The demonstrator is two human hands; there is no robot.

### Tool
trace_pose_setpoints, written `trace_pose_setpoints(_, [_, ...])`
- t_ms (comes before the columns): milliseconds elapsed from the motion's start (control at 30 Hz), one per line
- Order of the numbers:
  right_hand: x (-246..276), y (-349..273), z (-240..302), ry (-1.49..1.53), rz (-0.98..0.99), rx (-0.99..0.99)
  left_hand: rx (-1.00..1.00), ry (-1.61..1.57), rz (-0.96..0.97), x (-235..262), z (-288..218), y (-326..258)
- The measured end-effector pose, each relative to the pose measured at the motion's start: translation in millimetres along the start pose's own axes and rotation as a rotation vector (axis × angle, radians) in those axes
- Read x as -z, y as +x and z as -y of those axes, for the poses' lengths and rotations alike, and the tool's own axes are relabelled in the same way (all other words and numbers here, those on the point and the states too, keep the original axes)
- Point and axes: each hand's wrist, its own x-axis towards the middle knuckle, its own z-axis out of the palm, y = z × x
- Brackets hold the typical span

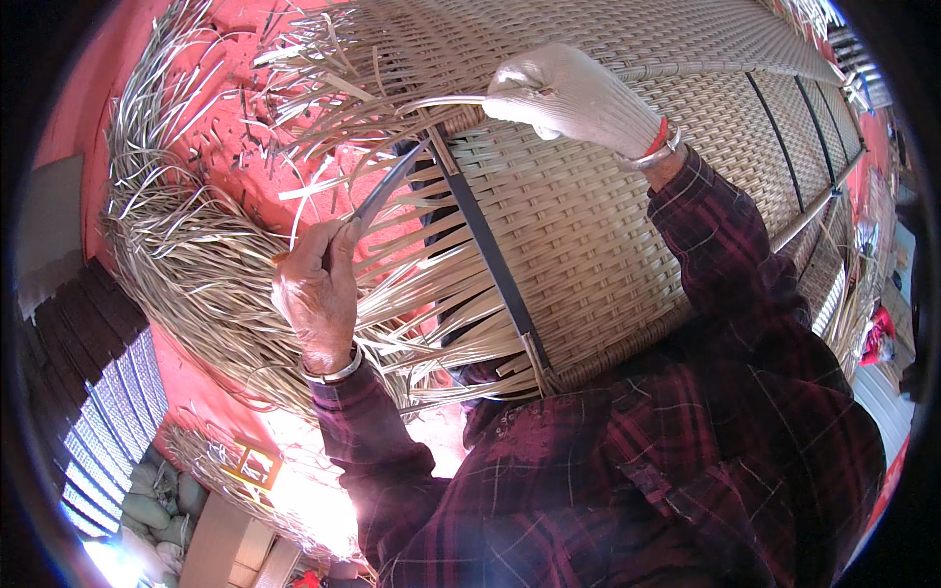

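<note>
My bare left hand (316, 289) is closed around a knife (384, 188), its pointed blade slanting up to the right. The tip is beside the dark frame bar (480, 235) at the left edge of a large woven wicker panel (578, 235). My right hand (569, 93), in a white knitted glove, is closed over the panel's upper left part. It pinches a pale wicker strand (441, 101) that runs left from the fingers. Loose strand ends (446, 279) fan out leftward past the bar, below the blade.
A thick heap of long loose strands (186, 235) curves over the red floor (257, 181) at the left, among small dark scraps. Lower left are a yellow frame (255, 465) and grey sacks (157, 514). Dark straps (774, 142) cross the panel's far right part.
</note>
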Motion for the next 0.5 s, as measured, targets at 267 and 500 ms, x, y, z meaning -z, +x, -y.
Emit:
trace_pose_setpoints(267, [-2.7, -2.4, -8.9, -0.103, -0.06, 0.021, -0.117, 0.247, 0.014, 16.1, -14.6, 20.5])
trace_pose_setpoints(500, [-7.7, -8.3, -8.4, -0.067, -0.101, -0.027, -0.147, 0.258, 0.037, 23.2, -9.5, 27.0])
